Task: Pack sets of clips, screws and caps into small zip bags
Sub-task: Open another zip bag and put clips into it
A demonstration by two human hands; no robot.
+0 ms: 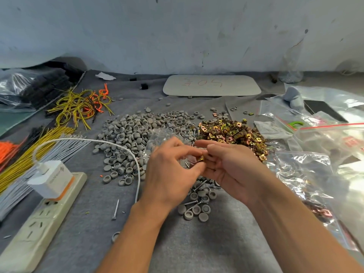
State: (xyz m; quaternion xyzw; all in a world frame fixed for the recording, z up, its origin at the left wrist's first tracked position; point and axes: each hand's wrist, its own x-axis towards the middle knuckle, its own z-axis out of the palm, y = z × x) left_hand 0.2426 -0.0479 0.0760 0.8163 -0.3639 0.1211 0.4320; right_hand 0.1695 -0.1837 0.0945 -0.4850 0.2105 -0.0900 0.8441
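My left hand [171, 170] pinches a small clear zip bag [167, 135] that rises crumpled above its fingers. My right hand [226, 164] meets it from the right, fingers curled, with a gold metal clip [201, 159] between the two hands at the bag's mouth. A wide heap of grey round caps [130, 133] lies behind and left of the hands. A pile of gold and copper clips [232, 133] lies behind my right hand. Screws and caps [199, 201] sit under the hands; one loose screw [116, 209] lies to the left.
A white power strip [39, 219] with a charger [51, 178] and white cable [136, 164] lies at the left. Yellow, orange and grey wires [78, 107] are at the back left. Clear plastic bags [307, 174] crowd the right; a white board [211, 85] lies by the wall.
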